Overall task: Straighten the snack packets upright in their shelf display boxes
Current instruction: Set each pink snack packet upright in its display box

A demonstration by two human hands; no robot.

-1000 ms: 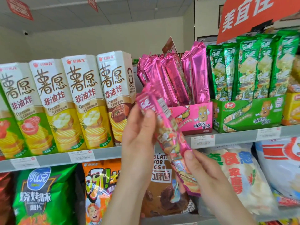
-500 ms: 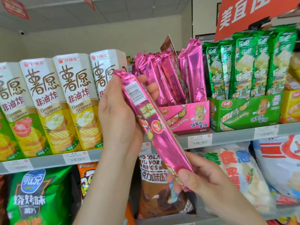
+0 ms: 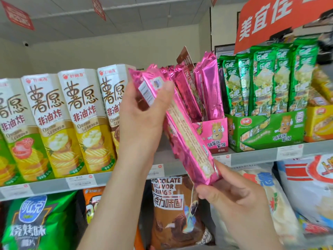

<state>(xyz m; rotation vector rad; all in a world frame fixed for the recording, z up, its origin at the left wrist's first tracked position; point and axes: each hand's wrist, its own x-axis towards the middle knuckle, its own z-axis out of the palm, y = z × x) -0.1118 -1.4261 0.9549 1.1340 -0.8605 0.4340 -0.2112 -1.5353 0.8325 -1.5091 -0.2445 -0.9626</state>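
Shelf: upper grey shelf (image 3: 252,156) in a shop aisle, with tall chip cartons (image 3: 81,121) at the left and display boxes at the right.
Pink box: the pink display box (image 3: 214,136) stands on the shelf just behind my hands; its pink packets (image 3: 209,87) lean left instead of standing straight.
Green box: the green display box (image 3: 266,130) sits beside it, its green packets (image 3: 266,78) upright.
Held packet: one pink packet (image 3: 187,134) is out of the box, slanting from upper left to lower right across the box's left end.
Left hand: my left hand (image 3: 142,112) curls round the top end, thumb across its face, to steer it.
Right hand: my right hand (image 3: 234,199) pinches the bottom end, ready to swing it vertical.
Why both ends: I judge this grip lets me stand the slippery foil pack up and slot it in without crushing it.
Remaining: the leaning packets probably need nudging straight afterwards.
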